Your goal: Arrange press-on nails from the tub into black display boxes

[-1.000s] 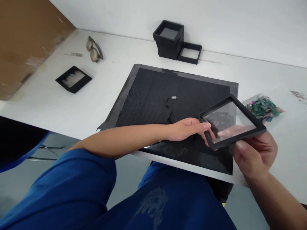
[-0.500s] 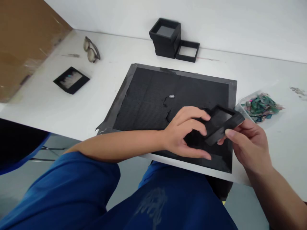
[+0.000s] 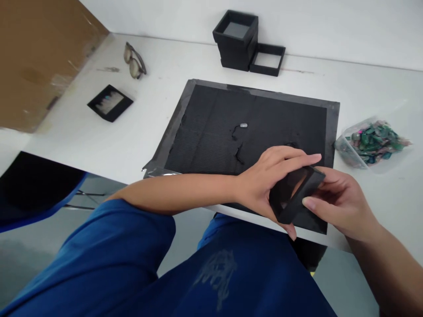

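Both hands hold one black square frame box (image 3: 295, 194) with a clear film window, tilted on edge over the near side of the black mat (image 3: 211, 132). My left hand (image 3: 267, 180) wraps its fingers over the frame's top and left side. My right hand (image 3: 337, 200) grips the frame's right edge, thumb on the front. A small silvery piece (image 3: 243, 125) lies loose near the middle of the mat.
A stack of black frame boxes (image 3: 238, 39) and a single one (image 3: 267, 59) stand at the back. Another frame box (image 3: 110, 102) with pale contents lies at the left, near spectacles (image 3: 133, 60). A clear bag of green stones (image 3: 373, 140) lies right. Cardboard (image 3: 36, 57) leans far left.
The frame has turned from lying flat and facing up in my right hand to standing on edge, and my left hand has closed round it. Both hands have come nearer the table's front edge.
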Motion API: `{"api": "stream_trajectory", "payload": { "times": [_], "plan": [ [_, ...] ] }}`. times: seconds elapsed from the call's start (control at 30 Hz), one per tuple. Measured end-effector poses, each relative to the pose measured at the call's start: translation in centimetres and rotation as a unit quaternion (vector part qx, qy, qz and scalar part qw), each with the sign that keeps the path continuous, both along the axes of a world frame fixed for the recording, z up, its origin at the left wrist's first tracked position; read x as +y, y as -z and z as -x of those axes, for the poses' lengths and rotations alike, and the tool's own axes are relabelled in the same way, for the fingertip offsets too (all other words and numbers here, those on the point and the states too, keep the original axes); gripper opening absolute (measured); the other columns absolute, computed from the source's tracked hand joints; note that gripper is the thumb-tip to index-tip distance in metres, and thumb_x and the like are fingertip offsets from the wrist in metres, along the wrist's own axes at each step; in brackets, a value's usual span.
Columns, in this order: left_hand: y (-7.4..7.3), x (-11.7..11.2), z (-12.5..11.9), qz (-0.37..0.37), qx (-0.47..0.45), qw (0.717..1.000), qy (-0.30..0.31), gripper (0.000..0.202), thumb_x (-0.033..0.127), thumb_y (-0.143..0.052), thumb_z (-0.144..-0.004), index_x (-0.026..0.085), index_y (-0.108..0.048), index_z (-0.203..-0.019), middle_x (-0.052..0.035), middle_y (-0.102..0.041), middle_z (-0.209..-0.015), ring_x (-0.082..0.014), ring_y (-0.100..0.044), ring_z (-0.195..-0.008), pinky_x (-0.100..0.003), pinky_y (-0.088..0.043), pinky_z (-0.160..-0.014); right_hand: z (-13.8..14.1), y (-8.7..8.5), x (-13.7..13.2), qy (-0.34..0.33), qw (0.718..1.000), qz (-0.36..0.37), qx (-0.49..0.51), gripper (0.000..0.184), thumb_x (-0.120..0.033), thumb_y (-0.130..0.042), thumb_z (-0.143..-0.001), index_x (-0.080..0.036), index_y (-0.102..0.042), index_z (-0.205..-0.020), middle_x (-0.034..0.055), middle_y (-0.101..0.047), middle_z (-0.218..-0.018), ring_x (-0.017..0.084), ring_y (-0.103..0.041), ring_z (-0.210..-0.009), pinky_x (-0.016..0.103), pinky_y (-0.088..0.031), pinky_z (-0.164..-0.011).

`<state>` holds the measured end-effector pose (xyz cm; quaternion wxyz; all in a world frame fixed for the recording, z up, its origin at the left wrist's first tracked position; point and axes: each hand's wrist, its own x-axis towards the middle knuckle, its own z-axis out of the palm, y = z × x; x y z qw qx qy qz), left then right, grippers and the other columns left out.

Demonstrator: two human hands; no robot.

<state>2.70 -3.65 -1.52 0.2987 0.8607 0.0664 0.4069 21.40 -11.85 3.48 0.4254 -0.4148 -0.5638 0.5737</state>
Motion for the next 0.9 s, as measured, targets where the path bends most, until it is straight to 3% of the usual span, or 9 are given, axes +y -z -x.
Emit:
{"api": "stream_trajectory", "payload": {
  "times": [0.13,0.33,0.5,0.63,0.8,0.9],
  "plan": [
    [0.0,0.0,0.0,-0.020,0.002,0.999,-0.035,0.110,0.087,-0.069,-0.063,0.025,-0.036,-0.147,-0.0129,-0.055,-0.128,-0.0298,-0.055,-0.120,-0.044,-0.044,-0.110,0.0,-0.1,0.0,0.003,0.999,-0.010,-0.034,0.012,-0.013,-0.070,-0.083,-0.023,-0.070,-0.090,0.0000,-0.073,-0.080,0.014,-0.070,-0.067,0.025,-0.061,-0.062],
    [-0.2,-0.1,0.1,-0.067,0.000,0.996,-0.064,0.094,0.079,-0.067,-0.074,0.025,-0.038,-0.144,-0.0116,-0.056,-0.124,-0.0271,-0.056,-0.120,-0.044,-0.044,-0.110,0.2,-0.5,-0.3,-0.003,0.999,0.020,-0.027,0.015,-0.011,-0.067,-0.085,-0.024,-0.069,-0.092,-0.0024,-0.072,-0.074,0.014,-0.070,-0.061,0.026,-0.061,-0.059],
    [0.3,-0.2,0.1,-0.059,0.038,0.995,-0.071,0.095,0.084,-0.067,-0.068,0.027,-0.041,-0.140,-0.0129,-0.054,-0.132,-0.0296,-0.055,-0.124,-0.048,-0.043,-0.113,0.3,-0.5,-0.8,0.024,0.997,0.024,-0.062,0.014,-0.012,-0.068,-0.083,-0.024,-0.068,-0.091,-0.0021,-0.073,-0.074,0.015,-0.069,-0.057,0.027,-0.059,-0.054],
    [0.3,0.4,0.2,-0.051,-0.002,0.998,-0.036,0.099,0.084,-0.069,-0.067,0.027,-0.040,-0.143,-0.0128,-0.055,-0.130,-0.0292,-0.056,-0.123,-0.047,-0.046,-0.111,0.2,-0.5,-0.7,0.025,0.997,-0.004,-0.079,0.010,-0.016,-0.071,-0.084,-0.024,-0.068,-0.089,-0.0017,-0.072,-0.075,0.015,-0.069,-0.062,0.027,-0.058,-0.056],
    [0.4,1.0,0.2,-0.079,-0.105,0.991,-0.023,0.103,0.085,-0.068,-0.067,0.029,-0.035,-0.147,-0.0095,-0.057,-0.123,-0.0284,-0.059,-0.122,-0.047,-0.049,-0.110,-1.2,-1.0,-0.3,-0.034,0.996,-0.054,-0.061,0.008,-0.018,-0.071,-0.087,-0.025,-0.070,-0.092,0.0004,-0.072,-0.077,0.015,-0.065,-0.061,0.028,-0.053,-0.052],
    [1.5,1.1,-0.1,-0.010,-0.147,0.988,-0.042,0.110,0.087,-0.070,-0.062,0.034,-0.028,-0.149,-0.0084,-0.055,-0.126,-0.0308,-0.057,-0.128,-0.051,-0.048,-0.112,-2.8,-1.2,-0.3,-0.032,0.996,-0.076,-0.025,0.008,-0.021,-0.073,-0.087,-0.027,-0.070,-0.093,0.0009,-0.070,-0.077,0.015,-0.063,-0.059,0.031,-0.051,-0.050]
  ]
}}
